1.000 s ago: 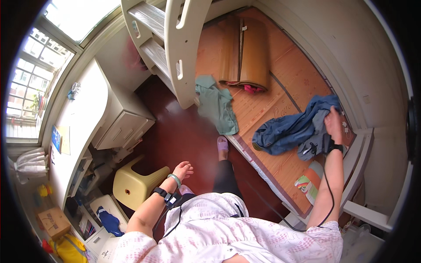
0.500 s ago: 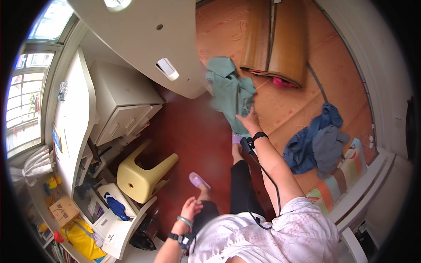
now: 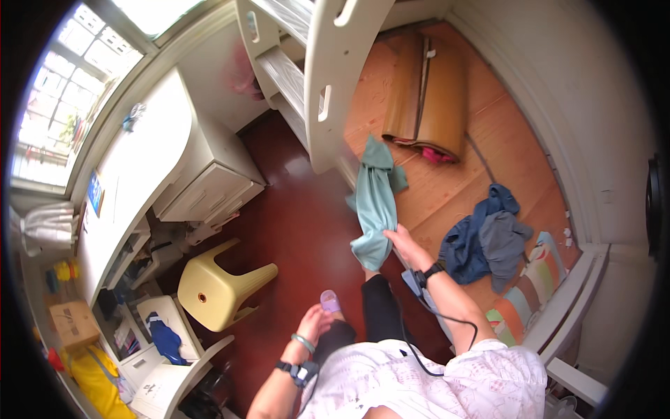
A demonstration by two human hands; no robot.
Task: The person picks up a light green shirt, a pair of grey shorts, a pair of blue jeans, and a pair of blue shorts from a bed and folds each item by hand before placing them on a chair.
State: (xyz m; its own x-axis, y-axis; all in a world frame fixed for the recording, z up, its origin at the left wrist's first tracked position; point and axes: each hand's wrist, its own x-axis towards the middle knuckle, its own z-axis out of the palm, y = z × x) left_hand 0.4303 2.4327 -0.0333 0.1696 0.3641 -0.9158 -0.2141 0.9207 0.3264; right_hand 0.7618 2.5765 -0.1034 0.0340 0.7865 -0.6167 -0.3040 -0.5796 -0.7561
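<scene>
A light green garment [image 3: 375,202] hangs stretched out in front of me, over the edge between the bed board and the dark red floor. My right hand [image 3: 403,244] grips its near end, fingers closed on the cloth. Whether it is a shirt or trousers does not show. The far end of the cloth reaches over the wooden bed board [image 3: 408,199]. My left hand [image 3: 315,322] is held low near my left leg, fingers loosely apart and nothing in them, above a purple slipper [image 3: 330,302].
A rolled brown mat [image 3: 436,98] lies on the board, with blue and grey clothes [image 3: 485,237] nearer me. A white ladder [image 3: 321,91] rises ahead. On the left stand a yellow stool [image 3: 216,286], a drawer cabinet [image 3: 209,192] and a chair [image 3: 192,335] with dark blue cloth.
My right hand has drawn the green garment nearer to me; it now hangs longer and narrower. My head view has shifted, showing more of the ladder. The left hand stays without anything in it.
</scene>
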